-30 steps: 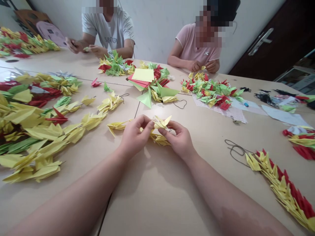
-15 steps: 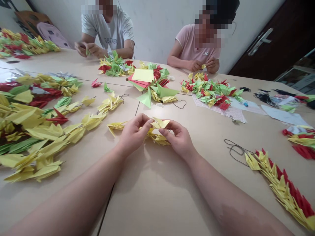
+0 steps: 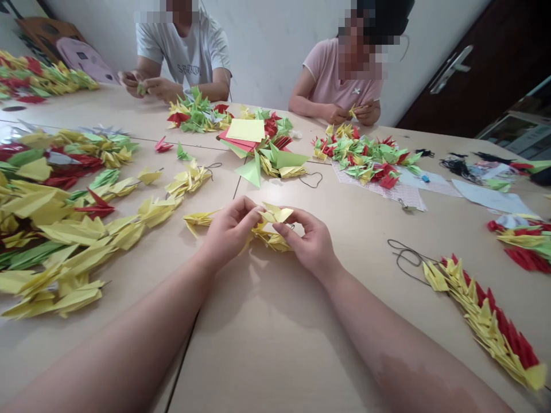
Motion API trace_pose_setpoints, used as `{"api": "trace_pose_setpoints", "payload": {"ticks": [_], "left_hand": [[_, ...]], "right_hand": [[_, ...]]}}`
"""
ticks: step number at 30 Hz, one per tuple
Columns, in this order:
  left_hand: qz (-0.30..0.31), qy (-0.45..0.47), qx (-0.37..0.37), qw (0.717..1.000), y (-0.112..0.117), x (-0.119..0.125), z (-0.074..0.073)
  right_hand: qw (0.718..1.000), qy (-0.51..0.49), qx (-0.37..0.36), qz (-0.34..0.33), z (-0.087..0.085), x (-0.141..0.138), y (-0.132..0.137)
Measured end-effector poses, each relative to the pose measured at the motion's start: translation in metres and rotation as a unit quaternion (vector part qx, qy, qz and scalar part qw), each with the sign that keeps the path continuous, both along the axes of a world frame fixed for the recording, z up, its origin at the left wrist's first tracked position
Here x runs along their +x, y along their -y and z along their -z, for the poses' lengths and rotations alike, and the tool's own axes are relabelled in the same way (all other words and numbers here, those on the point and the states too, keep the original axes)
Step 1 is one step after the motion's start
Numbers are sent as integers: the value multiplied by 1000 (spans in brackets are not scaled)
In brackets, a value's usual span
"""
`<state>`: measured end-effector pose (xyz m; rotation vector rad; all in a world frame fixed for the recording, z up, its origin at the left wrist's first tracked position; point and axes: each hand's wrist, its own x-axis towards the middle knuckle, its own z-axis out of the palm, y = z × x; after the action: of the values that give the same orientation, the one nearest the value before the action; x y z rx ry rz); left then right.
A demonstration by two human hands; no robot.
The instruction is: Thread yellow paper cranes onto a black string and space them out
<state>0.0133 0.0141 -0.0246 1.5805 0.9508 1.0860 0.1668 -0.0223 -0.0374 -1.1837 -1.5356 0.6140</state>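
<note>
Between my two hands is a yellow paper crane with its wings spread. My left hand pinches its left side with thumb and fingertips. On the other side, my right hand grips it, thumb below and fingers curled behind. Just beneath my hands, more yellow folded cranes hang or lie close to the table, partly covered by my fingers. Further yellow folded paper pokes out left of my left hand. Whether a string or needle runs through the held crane I cannot tell.
Strung yellow cranes cover the left side. A red and yellow garland with dark cord lies at right. Square paper sheets sit ahead, beside a mixed crane pile. Two people fold paper across the table.
The view has shifted slightly, so everything sits a little further left and up. The held crane's wing now tilts up more. Both my hands keep their hold.
</note>
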Motion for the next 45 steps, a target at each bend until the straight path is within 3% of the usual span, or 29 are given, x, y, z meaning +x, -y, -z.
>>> {"api": "trace_pose_setpoints", "payload": {"ticks": [6, 13, 20, 24, 31, 38, 45], "left_hand": [[-2, -15, 18, 1000, 0, -1, -1], [-49, 85, -85, 992, -6, -2, 0], [-41, 137, -119, 983, -7, -3, 0], [-22, 151, -125, 980, -6, -2, 1], [4, 51, -130, 990, -1, 0, -4], [52, 96, -147, 983, -2, -2, -3], [-15, 51, -90, 995, -3, -1, -1]], "right_hand": [[1000, -6, 5, 6, 0, 0, 2], [998, -46, -22, -22, 1, 0, 2], [999, -26, -36, 1, 0, 1, 2], [1000, -22, -15, 14, -1, 1, 1], [999, 23, 39, 26, -3, -2, 5], [993, 54, 98, 48, -6, -3, 8], [972, 159, 168, 47, -6, 0, 7]]}}
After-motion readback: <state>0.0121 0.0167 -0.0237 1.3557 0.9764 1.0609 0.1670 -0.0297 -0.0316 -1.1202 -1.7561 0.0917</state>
